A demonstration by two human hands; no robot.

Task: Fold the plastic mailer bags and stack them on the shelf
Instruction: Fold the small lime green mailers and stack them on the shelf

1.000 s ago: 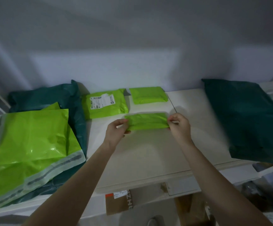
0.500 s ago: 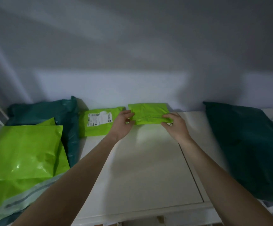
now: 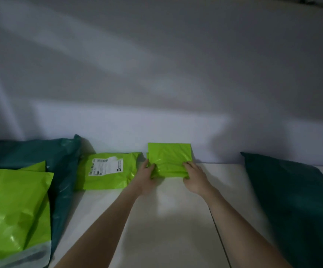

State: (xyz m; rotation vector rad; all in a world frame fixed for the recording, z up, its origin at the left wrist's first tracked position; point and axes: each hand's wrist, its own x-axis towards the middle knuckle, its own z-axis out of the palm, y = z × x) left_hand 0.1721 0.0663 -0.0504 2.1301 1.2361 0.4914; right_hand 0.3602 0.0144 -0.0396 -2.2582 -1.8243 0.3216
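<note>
Against the back wall: folded lime-green mailer [image 3: 169,159], a glossy, crinkled plastic rectangle on the white shelf [image 3: 176,219], apparently lying atop another folded green one whose edge shows at its left.
Left hand [image 3: 147,176]: grips the folded mailer's left front corner, thumb on top, fingers curled under.
Right hand [image 3: 194,176]: grips the right front corner, fingers curled over the top surface.
Labelled mailer [image 3: 108,170]: flat lime-green plastic with a white printed shipping label, just left of the folded one.
Unfolded mailers [image 3: 15,209]: large shiny lime-green sheets with a pale translucent sealing strip, at the left.
Left teal bag [image 3: 40,151]: dark, wrinkled plastic beneath the unfolded sheets.
Right teal bag [image 3: 295,200]: dark, smooth, pillow-like, well apart from the hands.
Shelf surface: matte white, with a thin dark seam running front to back.
</note>
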